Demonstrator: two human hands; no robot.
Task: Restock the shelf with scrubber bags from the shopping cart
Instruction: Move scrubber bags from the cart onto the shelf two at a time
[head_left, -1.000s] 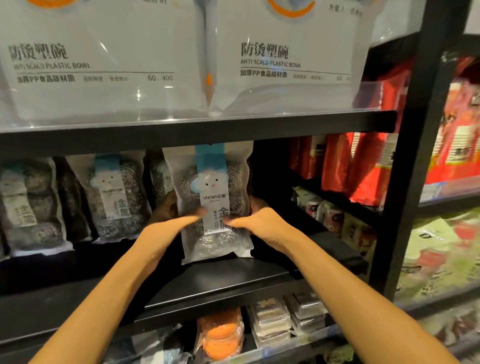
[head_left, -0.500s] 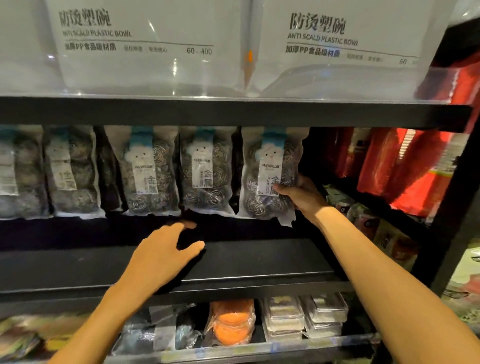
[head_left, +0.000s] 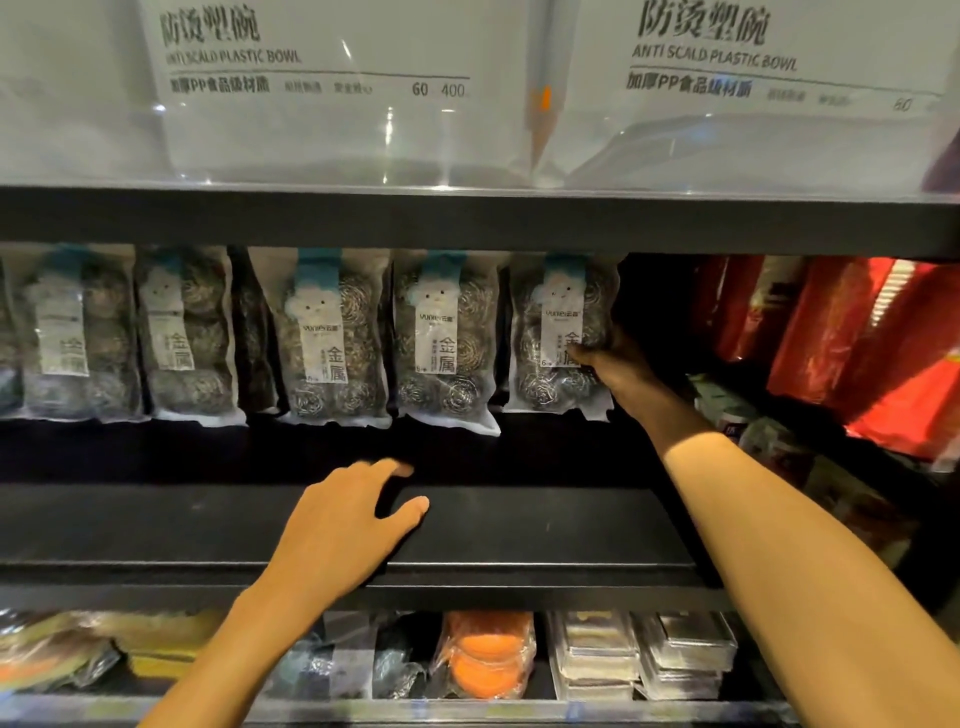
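Several clear bags of steel scrubbers stand in a row at the back of the black shelf (head_left: 519, 525). My right hand (head_left: 610, 364) grips the rightmost scrubber bag (head_left: 558, 332) at its right lower side, thumb across the white label. That bag stands upright next to another scrubber bag (head_left: 444, 338). My left hand (head_left: 348, 514) hovers over the front of the shelf with fingers spread and relaxed, holding nothing. The shopping cart is out of view.
White packs of plastic bowls (head_left: 322, 88) fill the shelf above. Red packets (head_left: 852, 343) stand to the right of the scrubbers. Below are orange sponges (head_left: 485, 654) and flat clear boxes (head_left: 639, 654). A black shelf edge (head_left: 467, 218) runs overhead.
Both hands held one bag in front of the shelf. My right hand then carried it back to the right end of the row, and my left hand let go and dropped toward the shelf front.
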